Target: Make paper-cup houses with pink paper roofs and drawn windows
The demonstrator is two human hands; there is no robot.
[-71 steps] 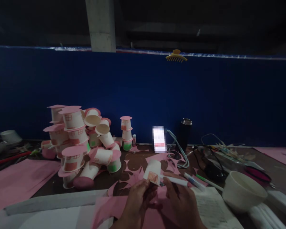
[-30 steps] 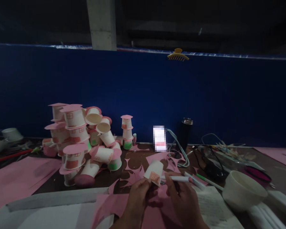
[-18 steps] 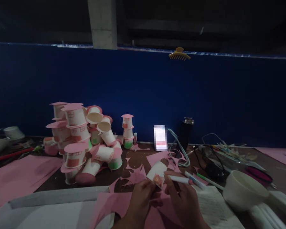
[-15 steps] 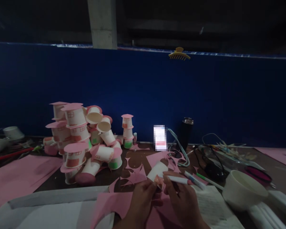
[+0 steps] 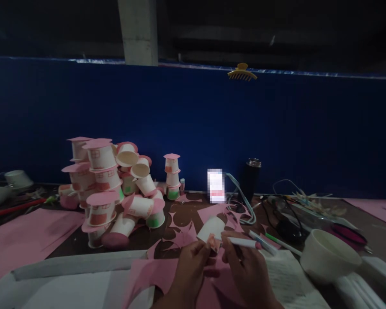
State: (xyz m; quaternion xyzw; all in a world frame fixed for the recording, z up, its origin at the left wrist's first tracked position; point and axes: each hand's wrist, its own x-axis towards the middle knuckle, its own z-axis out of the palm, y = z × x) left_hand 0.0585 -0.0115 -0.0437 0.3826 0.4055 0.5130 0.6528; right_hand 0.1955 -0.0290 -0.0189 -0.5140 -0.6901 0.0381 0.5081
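Gripping, low over pink paper, a white paper cup with an orange-red patch near the fingers of the left hand, and a white marker in the right hand, aimed left at that patch; tilted, with the cup's long axis running away and slightly rightward. Bounded at right by a loose pen, farther left by piled cups; open beyond, over flat scraps, towards the blue partition.
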